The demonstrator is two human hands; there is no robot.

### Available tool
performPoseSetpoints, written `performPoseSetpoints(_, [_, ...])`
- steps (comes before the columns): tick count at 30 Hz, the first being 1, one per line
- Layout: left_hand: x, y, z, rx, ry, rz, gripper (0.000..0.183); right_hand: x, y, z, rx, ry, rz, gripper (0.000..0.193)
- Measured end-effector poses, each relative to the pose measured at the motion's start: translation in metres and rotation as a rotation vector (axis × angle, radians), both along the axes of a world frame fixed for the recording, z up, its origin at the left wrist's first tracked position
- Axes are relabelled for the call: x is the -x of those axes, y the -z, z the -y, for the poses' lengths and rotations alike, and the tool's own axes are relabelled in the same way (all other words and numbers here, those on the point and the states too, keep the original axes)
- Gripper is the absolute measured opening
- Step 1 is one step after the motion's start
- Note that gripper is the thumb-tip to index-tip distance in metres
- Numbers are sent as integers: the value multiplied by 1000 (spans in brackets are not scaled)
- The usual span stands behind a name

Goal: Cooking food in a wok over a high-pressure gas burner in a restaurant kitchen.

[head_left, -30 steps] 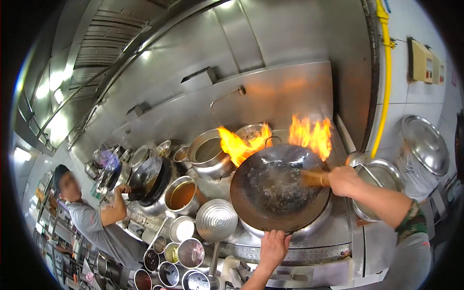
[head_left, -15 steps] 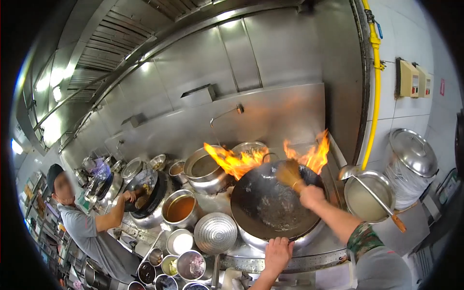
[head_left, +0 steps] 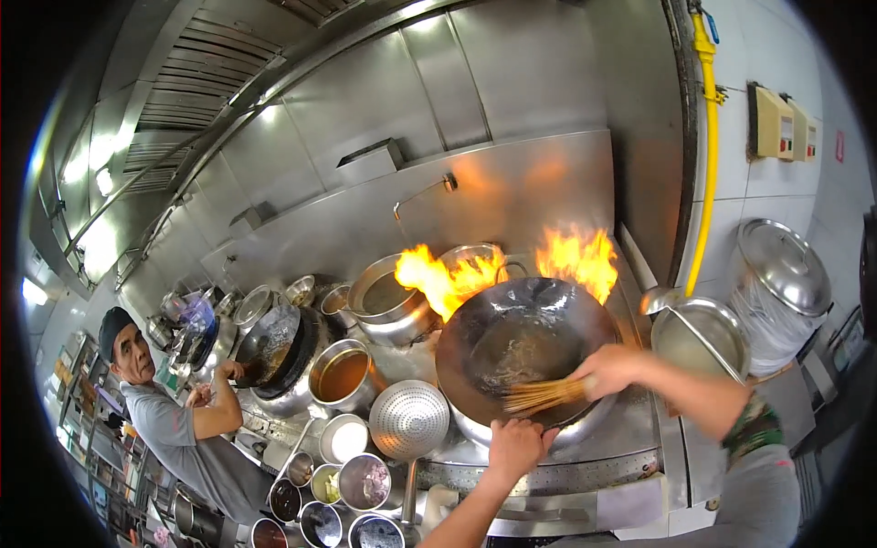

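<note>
So my right hand (head_left: 614,369) is wrapped around a bamboo brush (head_left: 548,396), bristles down on the near inside of this big dark wok (head_left: 493,338). My left hand (head_left: 518,447) has its fingers at the wok's near rim; can't tell if they're actually pinching it or just bracing. Wok's on the burner right in front of me, a little wet-looking inside, so I'd call this the brushing-out step. Another stroke calls for keeping the rim steady and my knuckles off the metal, imo. Flames (head_left: 580,262) are licking up behind the far rim, so I wouldn't reach over there. Just left is a perforated strainer (head_left: 409,418), then a pot of orange-brown liquid (head_left: 343,376); off right, a ladle (head_left: 660,300) lies across another pot. Further left, a co-worker (head_left: 192,438) is at a second wok (head_left: 272,333).
</note>
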State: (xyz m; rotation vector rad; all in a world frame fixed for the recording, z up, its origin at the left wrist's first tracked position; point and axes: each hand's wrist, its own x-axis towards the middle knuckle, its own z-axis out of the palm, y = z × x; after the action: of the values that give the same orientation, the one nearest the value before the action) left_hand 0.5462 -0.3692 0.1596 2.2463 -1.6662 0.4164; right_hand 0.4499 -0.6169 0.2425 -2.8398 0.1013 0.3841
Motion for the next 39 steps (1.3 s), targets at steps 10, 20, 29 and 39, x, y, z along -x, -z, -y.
performPoseSetpoints(10, [11,27,3,37,50,-71,36,70,-7,23,241,663,557,50])
performPoseSetpoints(20, [-19,-55,-32,190,47,-81,42,226,-28,-93,-1044,886,850,69])
performPoseSetpoints(29, [-60,-98,-36,435,63,-227,41,247,159,-186,-514,1097,788,64])
performPoseSetpoints(39, [-185,-161,-18,857,-100,-840,40,216,198,-194,58,1114,313,79])
